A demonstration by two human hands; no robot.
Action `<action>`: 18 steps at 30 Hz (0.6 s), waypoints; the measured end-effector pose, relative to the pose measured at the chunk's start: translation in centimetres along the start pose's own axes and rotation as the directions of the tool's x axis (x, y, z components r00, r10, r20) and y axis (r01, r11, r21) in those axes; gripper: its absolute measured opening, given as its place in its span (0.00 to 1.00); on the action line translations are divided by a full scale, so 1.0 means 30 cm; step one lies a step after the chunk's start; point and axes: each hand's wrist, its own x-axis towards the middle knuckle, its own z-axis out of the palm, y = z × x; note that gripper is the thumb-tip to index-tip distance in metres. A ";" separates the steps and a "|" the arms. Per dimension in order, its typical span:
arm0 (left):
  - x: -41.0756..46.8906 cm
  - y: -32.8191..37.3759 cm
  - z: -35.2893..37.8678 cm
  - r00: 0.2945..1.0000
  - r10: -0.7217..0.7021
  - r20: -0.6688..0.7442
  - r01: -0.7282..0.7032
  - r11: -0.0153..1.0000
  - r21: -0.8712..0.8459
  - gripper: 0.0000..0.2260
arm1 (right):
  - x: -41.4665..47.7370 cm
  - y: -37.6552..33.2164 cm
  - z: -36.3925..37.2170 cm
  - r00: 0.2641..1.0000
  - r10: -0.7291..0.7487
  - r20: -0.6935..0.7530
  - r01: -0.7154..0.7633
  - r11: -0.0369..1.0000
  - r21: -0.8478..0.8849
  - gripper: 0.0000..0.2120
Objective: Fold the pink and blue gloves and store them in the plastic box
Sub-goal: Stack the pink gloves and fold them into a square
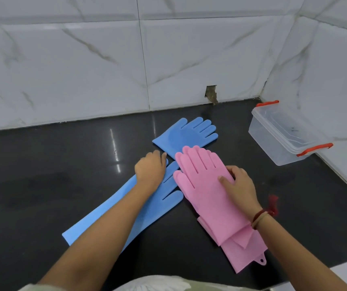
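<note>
Head view: two pink silicone gloves (208, 198) lie stacked one on the other on the glossy black surface (42, 164), fingers pointing away from the person, cuffs toward the near edge. Cuff ends look uneven, a flap turned over near the wrist, a hanging loop sticking out at the bottom. Stack not folded in half yet as far as I can judge

Right hand (238, 185) rests flat on top of the pink stack, fingers together and pressing down, not gripping anything

Long blue silicone glove (109, 208) lies flat and full length, diagonal, just left of the pink stack, cuff toward the near left. Left hand (150, 169) sits on its finger end, fingers curled; cannot tell whether it pinches the glove or only presses on it

Second blue silicone glove (184, 134) lies farther back, fingers pointing right; only the hand part shows, cuff end tucked under the pink fingertips or folded under, cannot tell which

Clear plastic box with orange clip handles (283, 135) sits well apart at the far right corner by the white marble-pattern tiled wall (84, 59). Lid appears to be on, nothing visible inside

Progress estimate: early. Pink pair aligned at most. Left to do: fold pink, pair and fold blue, open box, load both
</note>
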 end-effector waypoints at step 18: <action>0.316 -0.048 0.023 0.976 0.175 0.129 -0.172 0.984 -0.037 0.24 | -0.027 0.024 0.044 0.985 -0.090 -0.149 0.088 0.996 -0.017 0.13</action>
